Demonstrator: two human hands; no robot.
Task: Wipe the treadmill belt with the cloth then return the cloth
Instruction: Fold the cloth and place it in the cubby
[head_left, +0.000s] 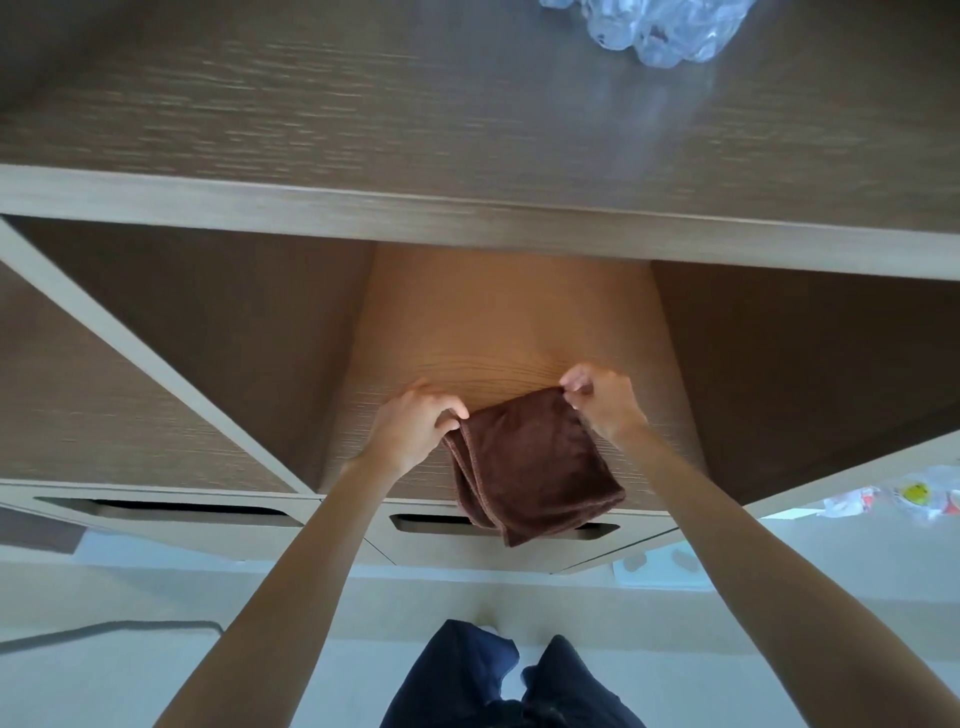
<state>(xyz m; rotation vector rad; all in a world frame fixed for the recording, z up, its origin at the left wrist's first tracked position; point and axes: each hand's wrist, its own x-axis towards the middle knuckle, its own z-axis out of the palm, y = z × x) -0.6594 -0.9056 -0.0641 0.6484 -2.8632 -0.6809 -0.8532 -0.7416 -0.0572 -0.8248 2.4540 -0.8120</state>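
A dark brown cloth hangs folded over the front edge of an open wooden shelf compartment. My left hand grips the cloth's upper left corner with curled fingers. My right hand pinches the upper right corner between thumb and fingertips. The cloth's lower part droops over the cabinet front below the shelf. No treadmill belt appears in this view.
The wooden cabinet top carries crumpled clear plastic at the far right. Drawer fronts with cut-out handles sit below the shelf. A plastic wrapper lies at the right. My legs in dark trousers stand on pale floor.
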